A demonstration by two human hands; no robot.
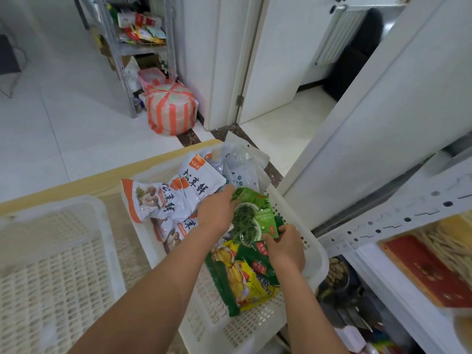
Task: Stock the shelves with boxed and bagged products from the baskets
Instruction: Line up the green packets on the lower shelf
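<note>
White floor point(51, 139), open door point(270, 60) (white), radiator point(339, 34)

A light wood-edged table point(102, 184) carries two white perforated plastic baskets side by side, the left basket point(51, 208) nearer the table's near edge and the right basket point(319, 255) reaching its far corner. Beyond, the white tiled floor point(63, 139) bears an orange-and-white striped bag point(171, 108) just beside a metal rack's foot. On the white shelf point(398, 221) at right lies what looks like a flat red box point(429, 272), blurred.
</note>
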